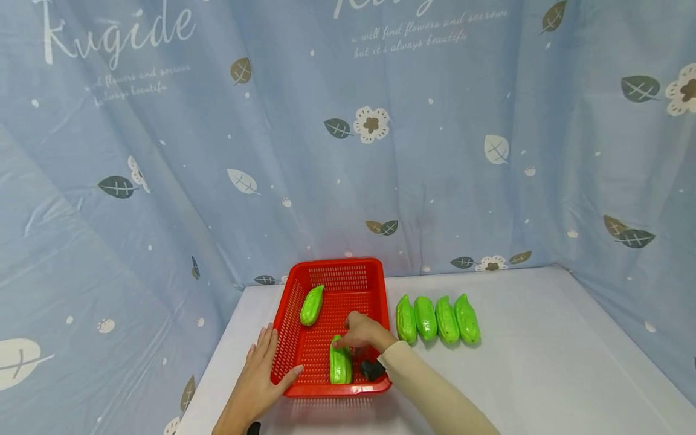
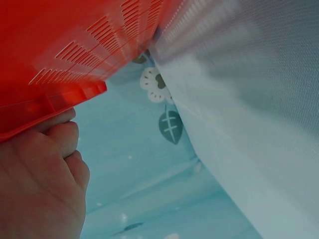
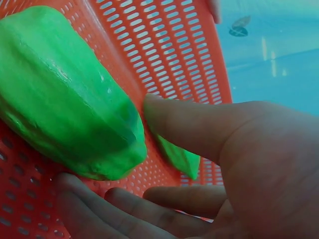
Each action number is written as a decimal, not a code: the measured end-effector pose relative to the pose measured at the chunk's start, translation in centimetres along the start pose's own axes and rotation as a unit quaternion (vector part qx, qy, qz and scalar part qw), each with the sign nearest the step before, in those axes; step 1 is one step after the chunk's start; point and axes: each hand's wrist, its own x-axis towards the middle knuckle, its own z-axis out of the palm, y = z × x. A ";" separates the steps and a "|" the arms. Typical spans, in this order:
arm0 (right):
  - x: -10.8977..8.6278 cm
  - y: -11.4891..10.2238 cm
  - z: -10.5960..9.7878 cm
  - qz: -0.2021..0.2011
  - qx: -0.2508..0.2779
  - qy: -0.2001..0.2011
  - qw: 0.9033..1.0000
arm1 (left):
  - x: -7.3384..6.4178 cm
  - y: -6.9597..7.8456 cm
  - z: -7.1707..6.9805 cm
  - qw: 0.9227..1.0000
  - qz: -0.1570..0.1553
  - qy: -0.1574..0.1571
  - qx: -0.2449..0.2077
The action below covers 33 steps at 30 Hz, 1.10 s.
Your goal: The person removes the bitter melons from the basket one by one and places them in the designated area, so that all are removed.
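Observation:
A red plastic basket (image 1: 337, 389) with slotted walls stands on the white table. Inside it near the front lies a bright green, ridged, elongated toy fruit (image 1: 341, 365). My right hand (image 1: 361, 332) reaches in over its far end. In the right wrist view, thumb (image 3: 184, 119) and fingers stand apart around the tapered end of this green fruit (image 3: 70, 94), with gaps showing. Farther back on the left, a second green fruit (image 1: 312, 306) lies in the basket. My left hand (image 1: 261, 377) rests along the left rim, fingers straight, thumb over the front corner.
Several matching green fruits (image 1: 447, 320) lie in a row on the table just right of the basket. Behind the table (image 1: 544, 362) hangs a blue patterned curtain (image 1: 435, 181). A black wrist device (image 1: 372, 370) sits at my right wrist, close over the basket's front right corner.

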 end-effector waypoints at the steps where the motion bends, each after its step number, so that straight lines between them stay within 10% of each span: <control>1: 0.0 0.0 0.0 0.000 0.001 -0.001 1.000 | 0.0 0.0 0.0 1.000 -0.001 -0.002 -0.001; 33: 0.1 0.2 0.2 -0.019 -0.033 -0.002 0.999 | 0.2 -0.2 0.2 1.000 0.001 -0.004 -0.007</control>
